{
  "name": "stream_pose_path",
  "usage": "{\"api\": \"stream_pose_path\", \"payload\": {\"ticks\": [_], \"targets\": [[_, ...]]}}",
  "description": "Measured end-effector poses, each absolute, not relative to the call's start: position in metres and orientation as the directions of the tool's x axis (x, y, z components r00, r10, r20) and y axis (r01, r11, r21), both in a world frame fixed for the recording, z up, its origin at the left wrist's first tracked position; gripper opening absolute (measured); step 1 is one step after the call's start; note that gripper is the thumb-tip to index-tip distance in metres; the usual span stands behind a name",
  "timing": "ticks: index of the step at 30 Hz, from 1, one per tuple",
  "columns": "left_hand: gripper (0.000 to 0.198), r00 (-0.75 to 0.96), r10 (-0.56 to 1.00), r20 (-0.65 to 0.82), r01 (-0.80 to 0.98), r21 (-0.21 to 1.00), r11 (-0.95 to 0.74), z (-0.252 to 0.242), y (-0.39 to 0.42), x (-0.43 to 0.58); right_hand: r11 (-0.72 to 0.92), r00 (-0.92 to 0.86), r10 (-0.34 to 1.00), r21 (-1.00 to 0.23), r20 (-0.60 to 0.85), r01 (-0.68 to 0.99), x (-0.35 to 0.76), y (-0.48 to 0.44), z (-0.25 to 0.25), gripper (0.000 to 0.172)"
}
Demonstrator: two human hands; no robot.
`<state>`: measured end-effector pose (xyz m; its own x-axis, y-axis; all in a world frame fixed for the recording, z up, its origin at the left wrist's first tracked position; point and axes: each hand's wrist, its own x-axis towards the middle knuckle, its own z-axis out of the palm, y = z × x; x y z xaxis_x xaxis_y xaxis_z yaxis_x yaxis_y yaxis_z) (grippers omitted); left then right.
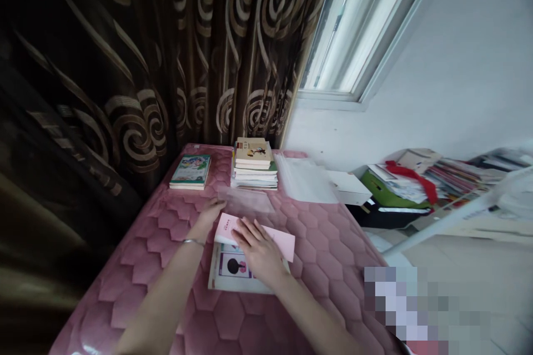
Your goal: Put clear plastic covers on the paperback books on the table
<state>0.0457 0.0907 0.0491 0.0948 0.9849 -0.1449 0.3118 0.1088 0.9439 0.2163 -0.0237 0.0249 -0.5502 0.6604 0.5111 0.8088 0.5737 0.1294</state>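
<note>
A book lies on the pink quilted mattress (pixel 233 321), with a page of colourful pictures (pixel 234 264) on the side nearer me and a pink cover (pixel 283 241) across its far part. My right hand (pixel 262 252) rests on the pink cover, fingers stretched out and slightly apart. Just beyond the book's far left corner, my left hand (pixel 211 215) has its fingers closed at the left edge of a clear plastic sheet (pixel 250 201). Its fingertips are small and partly hidden in this view. A bracelet circles my left wrist.
Behind the plastic sheet stands a stack of books (pixel 254 163). Left of it are books with a green cover (pixel 190 170); to the right lie more clear plastic sheets (pixel 306 177) and a white box (pixel 348 187). Papers in a green container (pixel 377 184) sit beyond the mattress edge. A patterned curtain (pixel 225 50) hangs behind.
</note>
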Motion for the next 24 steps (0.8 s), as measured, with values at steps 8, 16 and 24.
{"api": "stream_pose_path", "payload": {"ticks": [8,16,24], "targets": [[0.069,0.250,0.968,0.004,-0.274,0.959,0.067,0.031,0.041,0.035,0.605,-0.567,0.652,0.105,0.504,0.789,0.217,-0.021,0.019,0.044],[0.067,0.289,0.954,0.081,-0.499,0.863,0.078,0.024,0.045,0.036,0.617,-0.582,0.649,0.108,0.490,0.780,0.218,-0.024,0.012,0.046],[0.055,0.279,0.956,0.093,-0.545,0.835,0.078,0.019,0.047,0.031,0.622,-0.583,0.657,0.095,0.477,0.778,0.216,-0.028,0.010,0.048]]}}
